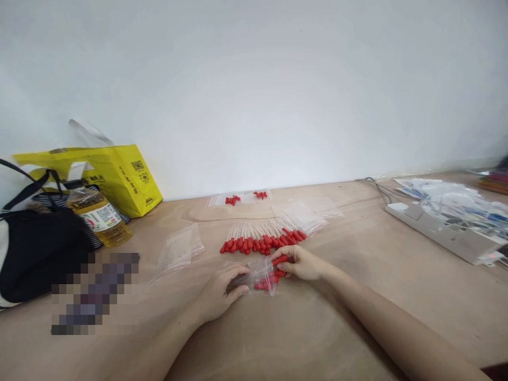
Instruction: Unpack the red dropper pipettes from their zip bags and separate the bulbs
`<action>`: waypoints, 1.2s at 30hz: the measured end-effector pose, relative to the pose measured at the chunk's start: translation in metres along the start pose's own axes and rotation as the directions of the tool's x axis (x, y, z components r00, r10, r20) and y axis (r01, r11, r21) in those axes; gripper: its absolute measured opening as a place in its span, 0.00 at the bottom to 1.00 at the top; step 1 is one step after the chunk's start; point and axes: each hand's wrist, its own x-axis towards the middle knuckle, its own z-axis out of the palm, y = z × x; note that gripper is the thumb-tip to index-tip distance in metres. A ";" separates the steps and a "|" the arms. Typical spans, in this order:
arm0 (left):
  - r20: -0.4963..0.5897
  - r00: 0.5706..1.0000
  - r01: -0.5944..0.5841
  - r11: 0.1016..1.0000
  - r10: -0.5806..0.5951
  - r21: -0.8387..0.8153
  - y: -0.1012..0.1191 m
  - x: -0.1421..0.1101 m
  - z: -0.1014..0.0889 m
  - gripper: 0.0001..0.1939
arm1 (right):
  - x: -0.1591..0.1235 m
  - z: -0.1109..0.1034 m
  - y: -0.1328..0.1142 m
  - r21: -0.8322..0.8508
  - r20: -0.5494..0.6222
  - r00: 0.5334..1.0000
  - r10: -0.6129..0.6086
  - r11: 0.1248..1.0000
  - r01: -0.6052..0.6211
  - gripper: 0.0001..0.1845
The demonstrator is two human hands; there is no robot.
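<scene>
Filling status: partway, judging by the row of slender pale sticks with red bulb-shaped ends (257,244) remaining on the brown surface (286,333).
Apparently done: two red clusters (232,200) in clear plastic, beyond the row.
Open bag: one clear plastic zip bag (260,270), near side of the row, several red ends inside.
Left hand (228,288): grip closed on the bag.
Right hand (304,263): grip pinching red-ended pieces (279,260) at the bag's right edge.
Flat clear bags (178,248): two groups, left and far-right of the row; overlapping, count uncertain.
Row count: more than twenty; exact number hidden.
</scene>
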 end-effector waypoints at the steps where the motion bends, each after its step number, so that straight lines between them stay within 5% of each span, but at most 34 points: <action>1: 0.000 1.000 0.002 1.000 -0.002 0.000 0.000 0.000 0.000 0.12 | 0.000 0.000 0.001 0.027 -0.003 1.000 0.000 1.000 0.000 0.17; 7: -0.003 1.000 0.000 1.000 0.000 -0.001 -0.001 0.000 0.000 0.13 | 0.002 0.005 0.007 0.050 -0.054 0.998 -0.020 0.998 0.023 0.24; 27: -0.007 0.999 0.034 0.999 -0.034 -0.013 0.000 0.000 -0.003 0.13 | -0.007 -0.031 -0.009 0.172 -0.041 0.995 0.090 0.982 -0.082 0.16; 33: 0.005 0.999 0.049 0.999 -0.048 -0.022 -0.001 -0.002 -0.006 0.15 | -0.023 -0.080 -0.012 0.225 -0.222 0.963 0.154 0.969 -0.103 0.12; 36: -0.097 0.995 0.024 1.000 -0.026 -0.019 0.000 0.001 -0.007 0.14 | -0.022 -0.084 -0.013 0.258 -0.387 0.915 0.117 0.966 -0.014 0.12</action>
